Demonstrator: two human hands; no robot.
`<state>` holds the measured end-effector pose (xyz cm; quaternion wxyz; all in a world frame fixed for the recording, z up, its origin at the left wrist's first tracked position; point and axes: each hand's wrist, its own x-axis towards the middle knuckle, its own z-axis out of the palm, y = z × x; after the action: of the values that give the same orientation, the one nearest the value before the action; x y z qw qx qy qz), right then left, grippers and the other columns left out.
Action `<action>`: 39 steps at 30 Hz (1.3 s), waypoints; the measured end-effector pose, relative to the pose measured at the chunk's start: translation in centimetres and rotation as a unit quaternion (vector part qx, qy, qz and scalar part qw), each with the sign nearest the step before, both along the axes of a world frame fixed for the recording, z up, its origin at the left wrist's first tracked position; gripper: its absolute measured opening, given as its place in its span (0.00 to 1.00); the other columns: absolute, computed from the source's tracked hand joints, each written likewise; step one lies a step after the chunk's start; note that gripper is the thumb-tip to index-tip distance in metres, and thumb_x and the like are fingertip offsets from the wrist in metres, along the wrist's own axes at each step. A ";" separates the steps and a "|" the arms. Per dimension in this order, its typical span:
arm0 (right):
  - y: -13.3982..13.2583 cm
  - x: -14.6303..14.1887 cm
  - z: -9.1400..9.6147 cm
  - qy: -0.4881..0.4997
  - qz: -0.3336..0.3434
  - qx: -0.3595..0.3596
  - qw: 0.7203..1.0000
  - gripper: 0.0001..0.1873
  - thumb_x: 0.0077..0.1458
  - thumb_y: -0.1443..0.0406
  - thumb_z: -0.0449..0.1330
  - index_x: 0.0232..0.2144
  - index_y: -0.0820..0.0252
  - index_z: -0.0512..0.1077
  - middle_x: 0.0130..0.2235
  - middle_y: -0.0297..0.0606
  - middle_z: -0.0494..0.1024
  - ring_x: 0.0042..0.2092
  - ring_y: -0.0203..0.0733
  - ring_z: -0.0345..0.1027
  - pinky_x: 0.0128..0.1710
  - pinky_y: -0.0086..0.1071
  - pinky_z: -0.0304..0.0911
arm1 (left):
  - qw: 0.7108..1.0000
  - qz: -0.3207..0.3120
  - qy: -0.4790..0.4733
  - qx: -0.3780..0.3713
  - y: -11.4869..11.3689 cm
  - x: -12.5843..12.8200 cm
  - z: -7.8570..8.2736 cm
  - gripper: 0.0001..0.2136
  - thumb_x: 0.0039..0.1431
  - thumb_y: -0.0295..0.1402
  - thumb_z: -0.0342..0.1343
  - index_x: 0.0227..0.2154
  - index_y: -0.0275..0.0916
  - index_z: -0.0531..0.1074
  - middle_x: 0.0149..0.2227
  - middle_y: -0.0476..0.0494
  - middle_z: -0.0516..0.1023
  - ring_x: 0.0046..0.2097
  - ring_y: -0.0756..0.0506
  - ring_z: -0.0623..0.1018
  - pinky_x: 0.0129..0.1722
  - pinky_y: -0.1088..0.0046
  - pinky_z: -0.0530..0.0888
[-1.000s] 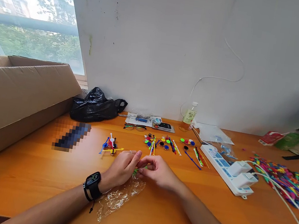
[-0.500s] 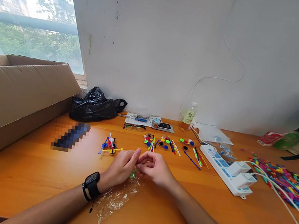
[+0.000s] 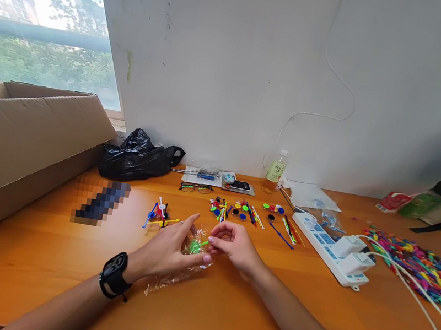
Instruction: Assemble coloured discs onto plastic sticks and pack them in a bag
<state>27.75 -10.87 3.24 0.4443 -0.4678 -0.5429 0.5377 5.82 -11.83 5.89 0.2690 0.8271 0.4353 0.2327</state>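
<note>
Forearms: both run out of sight at the near edge; a dark watch sits on the left wrist.
Clear bag: crinkled film, lying by the left palm and up around the green piece; thin, limp and slippery, I'd judge, and best taken by an edge; its mouth is lost among the glints, and part of it lies under the hand.
Left hand: thumb and fingers spread wide apart; whether the palm presses on the film I can't tell.
Right hand: thumb and forefinger pinching the tip of the green stem; the other fingers are curled, their tips hidden.
Green piece: on or in the film between the two hands, its stem pointing to the right fingers; light and stiff, by its plastic look (a toy's weight, no more); the stem seems the handiest hold, though so thin a part could snap if bent; its rounder end is blurred by shine, so I can't say whether film covers it.
Coloured arrows: a small cluster beyond the left hand, overlapping too much to count.
Dark shape: off to the left, too blurred to name.
Loose discs: farther back, bunched among thin sticks; small and smooth-looking, easiest by the rim, I'd guess.
</note>
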 end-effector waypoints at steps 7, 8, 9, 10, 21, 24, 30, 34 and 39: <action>-0.3 -0.5 -0.2 0.085 -0.053 -0.076 0.992 0.26 0.33 0.55 0.80 0.30 0.63 0.74 0.29 0.34 0.79 0.30 0.38 0.77 0.33 0.31 0.72 | 0.991 -0.036 0.063 0.111 -0.1 0.2 -1.7 0.53 0.50 0.54 0.68 0.73 0.37 0.51 0.61 0.26 0.72 0.57 0.26 0.76 0.55 0.51 0.73; -0.4 -0.7 -0.2 0.090 -0.058 -0.075 0.991 0.27 0.33 0.55 0.80 0.30 0.63 0.75 0.29 0.34 0.79 0.30 0.38 0.77 0.34 0.32 0.72 | 0.989 -0.039 0.060 0.126 -0.2 0.4 -1.8 0.52 0.50 0.52 0.68 0.73 0.37 0.52 0.61 0.26 0.72 0.57 0.26 0.76 0.55 0.51 0.73; -0.5 -0.9 -0.2 0.093 -0.062 -0.073 0.991 0.27 0.33 0.54 0.81 0.30 0.63 0.75 0.29 0.34 0.79 0.31 0.38 0.76 0.35 0.32 0.72 | 0.988 -0.039 0.058 0.137 -0.3 0.7 -1.8 0.51 0.51 0.51 0.68 0.72 0.38 0.52 0.61 0.26 0.72 0.57 0.26 0.76 0.55 0.51 0.74; -0.6 -1.1 -0.3 0.095 -0.063 -0.070 0.991 0.27 0.33 0.54 0.81 0.30 0.63 0.75 0.29 0.35 0.80 0.31 0.38 0.76 0.36 0.32 0.72 | 0.987 -0.037 0.055 0.144 -0.4 0.9 -1.8 0.50 0.51 0.50 0.68 0.72 0.38 0.52 0.60 0.26 0.72 0.57 0.26 0.76 0.54 0.50 0.74; -1.1 -1.6 -0.1 0.090 -0.057 -0.045 0.993 0.25 0.36 0.54 0.79 0.30 0.62 0.74 0.31 0.36 0.81 0.32 0.39 0.76 0.34 0.31 0.70 | 0.984 -0.042 0.056 0.166 -0.6 1.3 -1.8 0.55 0.47 0.38 0.64 0.75 0.38 0.40 0.57 0.29 0.74 0.57 0.26 0.75 0.56 0.45 0.72; -1.0 -1.8 -0.1 0.087 -0.042 -0.048 0.994 0.24 0.39 0.54 0.78 0.31 0.61 0.74 0.29 0.35 0.81 0.31 0.40 0.76 0.33 0.32 0.70 | 0.983 -0.052 0.044 0.169 -0.6 1.3 -2.0 0.55 0.46 0.34 0.62 0.75 0.39 0.38 0.58 0.29 0.74 0.58 0.27 0.74 0.57 0.47 0.71; -0.7 -0.8 1.5 -0.071 -0.034 0.143 0.986 0.12 0.56 0.57 0.67 0.36 0.59 0.75 0.34 0.39 0.82 0.36 0.43 0.78 0.37 0.34 0.71 | 0.994 -0.053 0.037 0.094 -0.2 1.1 -2.2 0.55 0.47 0.34 0.61 0.75 0.36 0.37 0.57 0.29 0.74 0.56 0.29 0.76 0.54 0.51 0.74; 1.1 0.6 3.1 -0.197 -0.106 0.265 0.938 0.08 0.63 0.60 0.61 0.36 0.58 0.75 0.33 0.37 0.81 0.33 0.39 0.74 0.34 0.30 0.67 | 0.994 -0.059 0.061 0.064 -0.4 1.0 -1.5 0.50 0.48 0.38 0.62 0.73 0.36 0.45 0.52 0.33 0.76 0.51 0.32 0.76 0.51 0.54 0.75; 4.5 -1.8 4.6 -0.334 0.071 0.283 0.896 0.06 0.61 0.64 0.62 0.33 0.59 0.79 0.33 0.36 0.82 0.33 0.38 0.73 0.33 0.28 0.62 | 0.990 -0.088 0.067 0.083 -0.7 1.4 -1.1 0.32 0.48 0.38 0.62 0.58 0.39 0.67 0.45 0.38 0.77 0.44 0.34 0.77 0.43 0.58 0.76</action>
<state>25.91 -6.32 7.79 0.3109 -0.4346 -0.8203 0.2040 7.22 -12.56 4.79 0.1891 0.8953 0.3572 0.1874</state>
